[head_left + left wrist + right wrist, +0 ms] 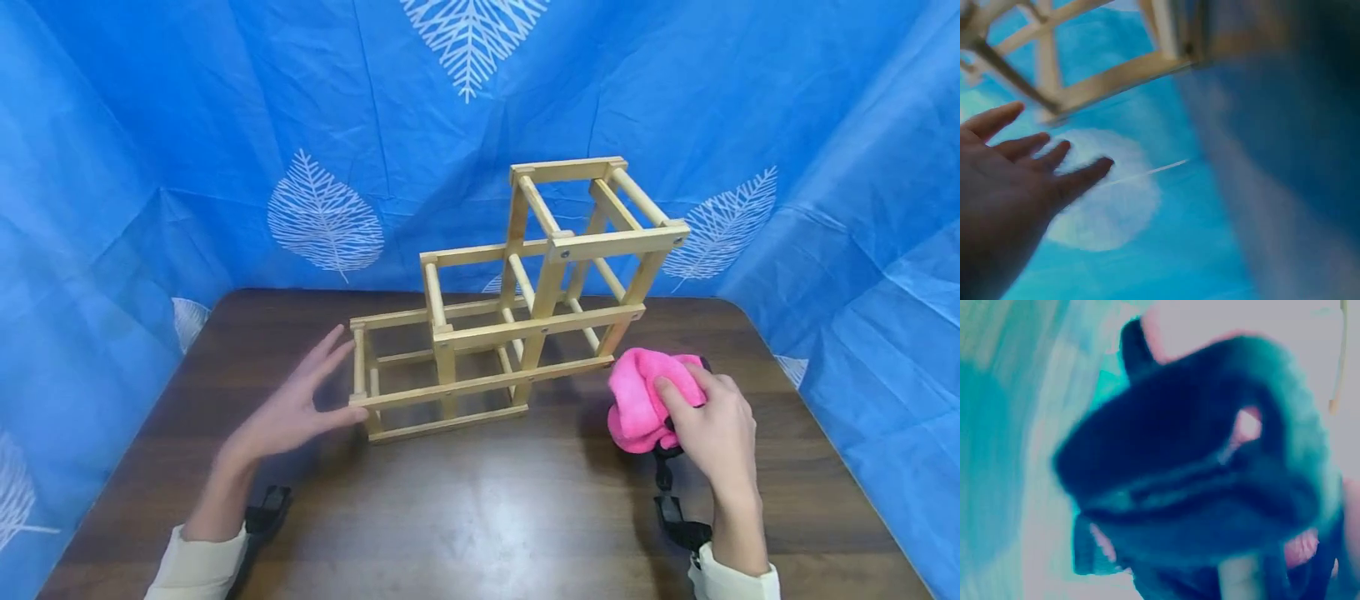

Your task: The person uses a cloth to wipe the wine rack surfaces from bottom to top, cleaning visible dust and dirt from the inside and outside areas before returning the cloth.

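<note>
A stepped pale-wood rack (487,383) stands on the table, its tallest part to the right. My left hand (296,408) is at the rack's low left end with fingers spread and thumb out. The thumb tip overlaps the lower front corner in the head view; whether it touches is unclear. In the left wrist view, that hand (1016,169) shows straight fingers just below the rack frame (1116,78). My right hand (716,425) grips a bunched pink cloth (641,400) with dark edging, right of the rack. Blurred dark material (1166,437) fills much of the right wrist view.
The dark brown wooden table (450,517) has rounded back corners. A blue curtain (225,125) with white leaf prints surrounds its back and sides. Black straps with buckles (678,521) hang at both wrists.
</note>
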Motion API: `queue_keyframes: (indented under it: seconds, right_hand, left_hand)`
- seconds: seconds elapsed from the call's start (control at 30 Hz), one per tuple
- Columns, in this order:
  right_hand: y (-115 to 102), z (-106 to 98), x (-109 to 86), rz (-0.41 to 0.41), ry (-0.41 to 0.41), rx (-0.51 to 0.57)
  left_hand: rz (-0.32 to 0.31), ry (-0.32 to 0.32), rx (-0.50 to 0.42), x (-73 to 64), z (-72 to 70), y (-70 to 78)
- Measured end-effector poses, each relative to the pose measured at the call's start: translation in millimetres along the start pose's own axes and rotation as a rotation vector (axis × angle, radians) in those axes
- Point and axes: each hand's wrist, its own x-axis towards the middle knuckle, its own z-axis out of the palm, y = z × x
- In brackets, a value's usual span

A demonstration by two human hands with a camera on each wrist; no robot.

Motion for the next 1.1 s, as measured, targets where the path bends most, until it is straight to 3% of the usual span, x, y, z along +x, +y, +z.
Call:
queue_keyframes:
  seconds: [0.1,0.23,0.33,0.43,0.53,0.63,0.77,0.9,1.1]
  right_hand:
    - [2,-3,2.4,0.013,0.078,0.038]
    - [0,-2,6.5,0.015,0.116,0.069]
    - [-2,-4,6.4,0.036,0.125,0.078]
    - [-2,-6,2.1,0.063,0.129,0.08]
    - [1,-8,-2.6,0.092,0.134,0.081]
    - [3,-10,-4.7,0.101,0.145,0.089]
    - [2,-9,-3.2,0.073,0.148,0.094]
    - [0,-7,-1.2,0.039,0.13,0.085]
    - [-3,-7,0.5,0.015,0.125,0.096]
  left_hand:
    - [0.0,0.104,0.097,-6.4,2.3,24.3]
    - [0.015,0.264,0.068,-6.8,22.5,67.3]
    - [-0.027,0.33,0.022,9.6,43.7,92.2]
    - [-0.076,0.36,0.032,33.0,61.8,105.9]
    - [-0.087,0.371,0.05,50.0,74.0,110.5]
    - [-0.083,0.378,0.046,57.4,80.0,113.1]
    - [-0.098,0.375,0.057,57.7,81.2,114.9]
    - [-0.138,0.352,0.134,55.6,80.2,113.8]
    - [-0.104,0.335,0.142,55.0,78.9,113.9]
